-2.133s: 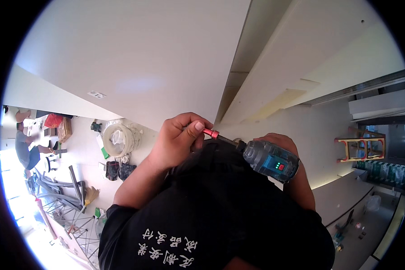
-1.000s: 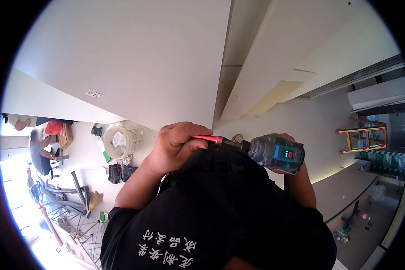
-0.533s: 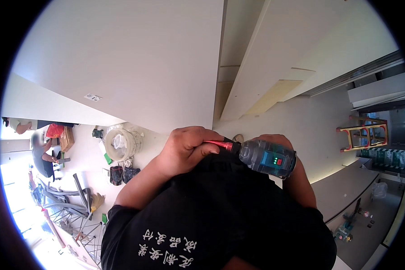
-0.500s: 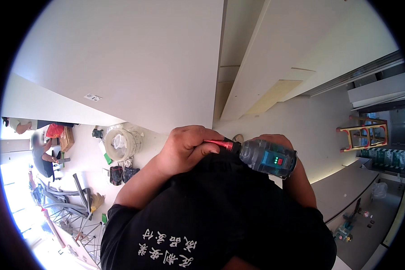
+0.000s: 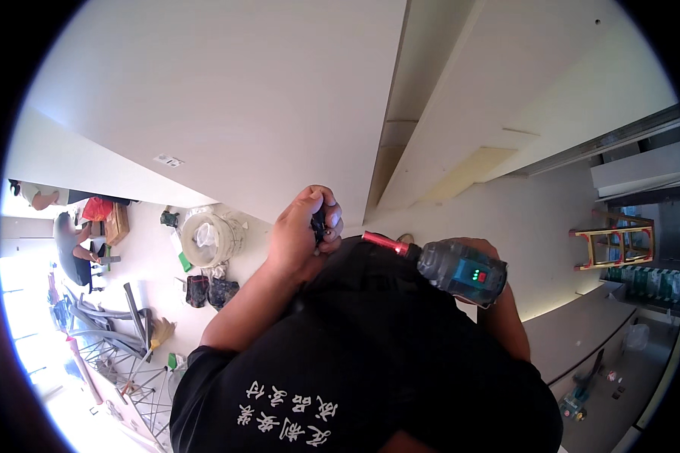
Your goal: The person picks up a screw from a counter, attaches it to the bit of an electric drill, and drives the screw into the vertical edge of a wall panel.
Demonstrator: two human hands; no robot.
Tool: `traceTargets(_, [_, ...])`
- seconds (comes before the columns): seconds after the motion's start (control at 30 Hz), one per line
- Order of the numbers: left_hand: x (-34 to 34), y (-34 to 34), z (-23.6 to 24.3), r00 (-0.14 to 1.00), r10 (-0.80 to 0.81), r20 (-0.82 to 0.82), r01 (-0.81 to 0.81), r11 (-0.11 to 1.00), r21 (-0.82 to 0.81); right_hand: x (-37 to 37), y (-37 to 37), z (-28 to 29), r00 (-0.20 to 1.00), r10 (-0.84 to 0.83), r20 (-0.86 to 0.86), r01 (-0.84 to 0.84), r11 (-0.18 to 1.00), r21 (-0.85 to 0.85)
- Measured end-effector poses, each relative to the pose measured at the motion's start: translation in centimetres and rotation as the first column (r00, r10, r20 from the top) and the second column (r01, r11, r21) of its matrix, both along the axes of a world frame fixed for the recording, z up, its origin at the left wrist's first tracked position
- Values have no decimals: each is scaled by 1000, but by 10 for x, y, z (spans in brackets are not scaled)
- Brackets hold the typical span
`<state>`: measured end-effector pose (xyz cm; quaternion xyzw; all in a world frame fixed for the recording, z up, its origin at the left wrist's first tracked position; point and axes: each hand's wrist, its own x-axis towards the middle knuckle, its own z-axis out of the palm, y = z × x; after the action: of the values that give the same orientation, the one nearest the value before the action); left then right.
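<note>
My right hand (image 5: 476, 244) is wrapped round a cordless driver (image 5: 465, 273) with a dark, teal-trimmed body and lit green and red indicators. A red sleeve (image 5: 385, 242) at its nose points left toward my other hand; the driver's grip is hidden beneath its body. My left hand (image 5: 298, 230) is closed, its fingers curled round small dark pieces (image 5: 319, 225) that are too small to name surely. The red sleeve and my left fingers are apart. Both hands are in front of my black shirt, close to the lower edge of a large white panel (image 5: 227, 98).
Another tall white panel (image 5: 499, 83) stands at the right past a narrow gap. A white bucket (image 5: 208, 238) sits on the floor at the left, with pouches (image 5: 208, 291) beside it. Two people (image 5: 72, 245) are at far left. A yellow-and-red stepladder (image 5: 616, 240) stands far right.
My left hand has let go of the driver's red sleeve and moved up and left, and dark pieces now show in its fingers. The driver has shifted slightly right.
</note>
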<state>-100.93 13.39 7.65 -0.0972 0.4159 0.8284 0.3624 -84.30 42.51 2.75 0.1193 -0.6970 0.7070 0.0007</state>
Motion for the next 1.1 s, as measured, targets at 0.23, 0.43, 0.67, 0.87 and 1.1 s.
traceTargets(0.23, [6,4,-16,857,-30,-514,-65,984,-165,-25,-17,24,995,92,34,-97,976,197])
traceTargets(0.43, [7,2,-20,641,-180,-746,-211,893,-397,-32,-18,22,991,135,12,-135,976,169])
traceTargets(0.67, [5,7,-21,742,-121,-659,-133,938,-321,-32,-13,10,993,120,21,-122,986,114])
traceTargets(0.87, [-4,12,-21,734,-189,-652,-121,909,-400,-36,-4,12,990,135,46,-140,979,146])
traceTargets(1.1, [-11,26,10,811,-139,-568,-30,960,-277,-37,1,1,993,115,-24,-112,990,89])
